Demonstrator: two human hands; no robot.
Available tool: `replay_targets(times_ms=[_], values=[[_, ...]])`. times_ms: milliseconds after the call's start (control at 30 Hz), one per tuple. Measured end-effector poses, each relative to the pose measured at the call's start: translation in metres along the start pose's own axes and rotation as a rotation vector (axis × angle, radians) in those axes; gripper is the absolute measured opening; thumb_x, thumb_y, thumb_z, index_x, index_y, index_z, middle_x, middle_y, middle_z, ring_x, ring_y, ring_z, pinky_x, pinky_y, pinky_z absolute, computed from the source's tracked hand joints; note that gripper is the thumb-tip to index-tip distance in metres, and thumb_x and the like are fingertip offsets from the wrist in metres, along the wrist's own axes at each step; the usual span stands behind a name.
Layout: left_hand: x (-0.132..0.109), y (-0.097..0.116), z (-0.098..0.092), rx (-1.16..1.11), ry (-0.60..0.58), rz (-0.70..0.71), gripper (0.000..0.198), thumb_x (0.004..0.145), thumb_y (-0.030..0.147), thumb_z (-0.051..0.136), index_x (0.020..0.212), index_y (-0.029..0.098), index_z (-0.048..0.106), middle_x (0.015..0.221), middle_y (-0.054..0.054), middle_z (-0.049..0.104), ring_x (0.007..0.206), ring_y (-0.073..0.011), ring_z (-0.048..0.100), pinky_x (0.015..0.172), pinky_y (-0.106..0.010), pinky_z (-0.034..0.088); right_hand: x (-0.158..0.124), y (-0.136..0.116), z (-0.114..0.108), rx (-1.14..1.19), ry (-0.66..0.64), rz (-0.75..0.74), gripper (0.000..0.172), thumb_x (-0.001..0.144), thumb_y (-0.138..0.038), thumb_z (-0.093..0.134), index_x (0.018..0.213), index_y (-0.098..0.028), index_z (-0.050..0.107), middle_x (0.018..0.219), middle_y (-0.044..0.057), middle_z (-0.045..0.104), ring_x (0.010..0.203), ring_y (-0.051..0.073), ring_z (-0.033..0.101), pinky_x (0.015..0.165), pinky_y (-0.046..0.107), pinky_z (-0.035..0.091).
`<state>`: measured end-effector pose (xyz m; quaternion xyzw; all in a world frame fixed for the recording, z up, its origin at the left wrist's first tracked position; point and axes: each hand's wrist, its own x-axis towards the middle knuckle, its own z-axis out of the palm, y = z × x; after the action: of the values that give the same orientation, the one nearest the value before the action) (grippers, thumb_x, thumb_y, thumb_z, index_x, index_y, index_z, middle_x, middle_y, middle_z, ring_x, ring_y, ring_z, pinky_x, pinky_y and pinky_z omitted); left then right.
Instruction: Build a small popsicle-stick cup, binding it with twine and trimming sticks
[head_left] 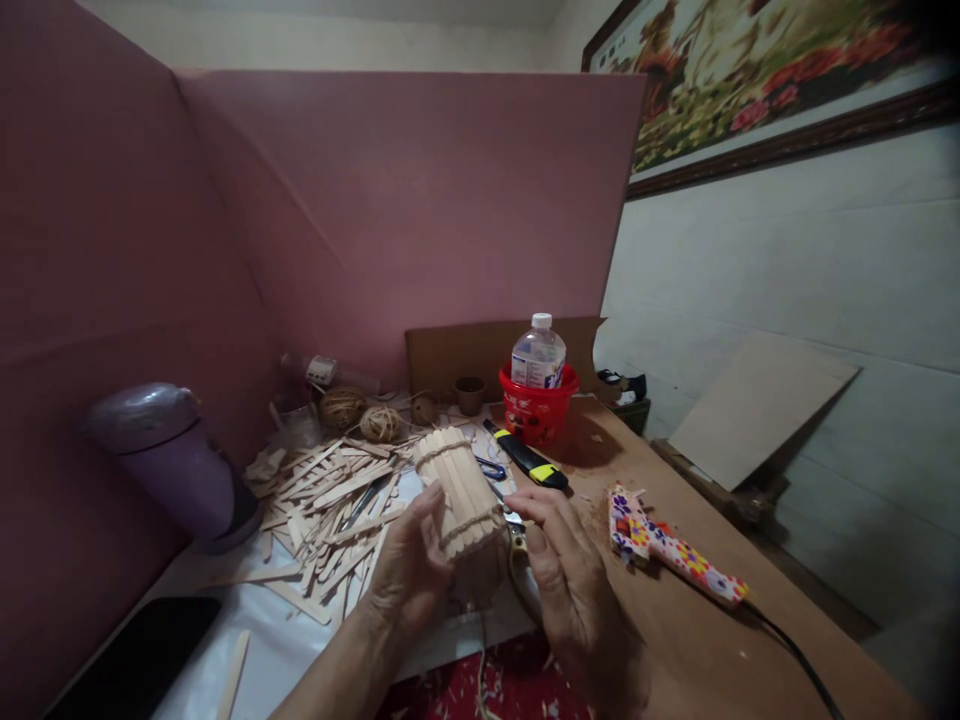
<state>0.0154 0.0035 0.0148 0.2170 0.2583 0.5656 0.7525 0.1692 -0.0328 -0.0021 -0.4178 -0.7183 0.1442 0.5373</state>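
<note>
My left hand [412, 560] is closed around a small holder made of wooden craft sticks [459, 485], gripping its left side and lower end. The holder is tilted, with a band of twine [442, 452] near its top and another near its bottom. A loose strand of twine [481, 660] hangs below it. Beside the holder's lower right edge is my right hand [566, 560], fingers extended and thumb apart, its fingertips close to the lower twine band. Whether they touch it I cannot tell. Scissors [517, 540] lie partly hidden behind the hands.
Loose craft sticks [330, 520] and twine balls [381, 424] lie at left, near a purple tumbler [176, 470] and black phone-like slab [139, 650]. A yellow-black utility knife [529, 460], red bucket [536, 412] with plastic bottle [538, 355], and corded flowered glue gun [667, 550] are at right.
</note>
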Motion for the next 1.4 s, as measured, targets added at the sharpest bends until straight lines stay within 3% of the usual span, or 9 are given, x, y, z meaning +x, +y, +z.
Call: replay_targets(times_ms=[133, 333, 533, 867, 967, 1067, 1167, 1267, 1400], values=[[0.001, -0.001, 0.003, 0.011, 0.017, 0.024, 0.032, 0.082, 0.021, 0.058, 0.112, 0.010, 0.061, 0.096, -0.010, 0.074, 0.086, -0.0233, 0.068, 0.079, -0.034, 0.053, 0.001, 0.002, 0.001, -0.009, -0.009, 0.003, 0.028, 0.095, -0.023, 0.033, 0.117, -0.022, 0.050, 0.120, 0.009, 0.049, 0.116, 0.022, 0.045, 0.098, 0.043, 0.038], [-0.002, -0.002, 0.007, 0.063, 0.000, 0.051, 0.028, 0.085, 0.021, 0.055, 0.108, 0.009, 0.063, 0.085, -0.009, 0.074, 0.075, -0.0194, 0.069, 0.068, -0.028, 0.054, 0.002, 0.000, 0.003, -0.010, 0.026, -0.048, 0.023, 0.093, -0.021, 0.040, 0.111, -0.021, 0.055, 0.112, 0.009, 0.051, 0.109, 0.022, 0.050, 0.093, 0.040, 0.042], [-0.002, -0.005, 0.006, 0.097, -0.025, 0.060, 0.029, 0.084, 0.025, 0.056, 0.109, 0.011, 0.063, 0.092, -0.010, 0.073, 0.078, -0.0197, 0.069, 0.071, -0.029, 0.055, 0.003, -0.002, 0.002, -0.073, 0.006, -0.129, 0.025, 0.091, -0.017, 0.044, 0.110, -0.021, 0.060, 0.110, 0.009, 0.050, 0.105, 0.020, 0.051, 0.086, 0.035, 0.046], [-0.001, -0.007, 0.002, 0.142, 0.015, 0.041, 0.033, 0.083, 0.029, 0.059, 0.110, 0.012, 0.061, 0.094, -0.011, 0.072, 0.079, -0.0218, 0.068, 0.074, -0.033, 0.054, 0.004, 0.000, 0.005, -0.173, -0.032, -0.141, 0.027, 0.091, -0.017, 0.045, 0.113, -0.022, 0.059, 0.113, 0.009, 0.051, 0.109, 0.022, 0.051, 0.090, 0.039, 0.047], [0.000, -0.009, 0.002, 0.192, 0.022, 0.091, 0.033, 0.080, 0.028, 0.063, 0.108, 0.013, 0.059, 0.092, -0.010, 0.071, 0.079, -0.0214, 0.067, 0.073, -0.034, 0.054, 0.003, 0.004, 0.006, -0.152, 0.000, -0.083, 0.027, 0.091, -0.026, 0.046, 0.116, -0.020, 0.054, 0.115, 0.010, 0.054, 0.112, 0.024, 0.051, 0.093, 0.041, 0.045], [0.002, -0.014, 0.000, 0.268, 0.060, 0.166, 0.036, 0.075, 0.029, 0.069, 0.105, 0.014, 0.057, 0.090, -0.009, 0.070, 0.075, -0.0201, 0.066, 0.070, -0.033, 0.054, 0.002, 0.008, 0.009, -0.178, -0.023, -0.005, 0.049, 0.085, -0.044, 0.055, 0.125, -0.017, 0.045, 0.124, 0.014, 0.053, 0.118, 0.029, 0.048, 0.096, 0.047, 0.042], [0.005, -0.020, -0.003, 0.355, 0.065, 0.228, 0.039, 0.072, 0.031, 0.072, 0.103, 0.014, 0.057, 0.094, -0.010, 0.069, 0.078, -0.0204, 0.066, 0.072, -0.032, 0.053, 0.001, 0.008, 0.013, -0.195, -0.109, 0.100, 0.064, 0.080, -0.049, 0.060, 0.130, -0.015, 0.039, 0.128, 0.017, 0.052, 0.120, 0.032, 0.047, 0.097, 0.048, 0.042], [0.004, -0.022, -0.004, 0.377, 0.047, 0.239, 0.038, 0.074, 0.036, 0.070, 0.104, 0.017, 0.058, 0.101, -0.010, 0.068, 0.082, -0.0209, 0.067, 0.074, -0.031, 0.053, 0.002, 0.005, 0.013, -0.120, -0.156, 0.250, 0.063, 0.081, -0.046, 0.059, 0.132, -0.017, 0.038, 0.129, 0.014, 0.053, 0.120, 0.030, 0.049, 0.097, 0.046, 0.042], [0.001, -0.018, 0.000, 0.299, 0.046, 0.151, 0.041, 0.078, 0.048, 0.061, 0.109, 0.020, 0.059, 0.102, -0.011, 0.069, 0.082, -0.0214, 0.068, 0.069, -0.031, 0.055, 0.007, 0.005, 0.008, 0.080, -0.117, 0.426, 0.058, 0.081, -0.045, 0.058, 0.130, -0.019, 0.040, 0.130, 0.012, 0.053, 0.120, 0.027, 0.049, 0.099, 0.043, 0.039]])
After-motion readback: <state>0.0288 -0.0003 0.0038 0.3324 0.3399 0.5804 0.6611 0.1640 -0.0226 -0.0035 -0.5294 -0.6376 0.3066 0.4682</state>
